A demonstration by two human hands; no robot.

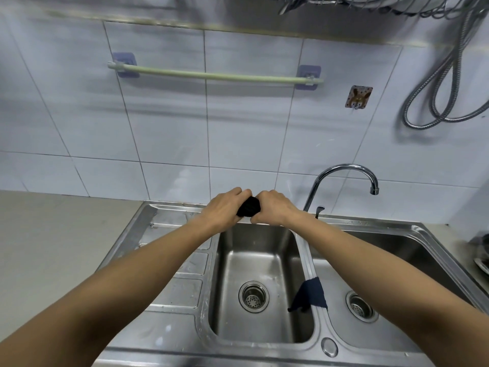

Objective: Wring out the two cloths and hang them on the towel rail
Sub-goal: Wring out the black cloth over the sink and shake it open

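Above the sink (169, 335), the left hand (225, 207) and right hand (272, 207) both clench a black cloth (248, 206); a blue cloth (311, 294) drapes the sink's divider. No writing is legible.

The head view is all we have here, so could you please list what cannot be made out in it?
- Black cloth: mostly hidden inside the left hand and right hand; its size is unclear.
- Dark blue cloth: draped over the sink divider; wetness cannot be judged.
- Dish rack: cut off by the top edge.
- Items at the right edge: cut off, unidentifiable.
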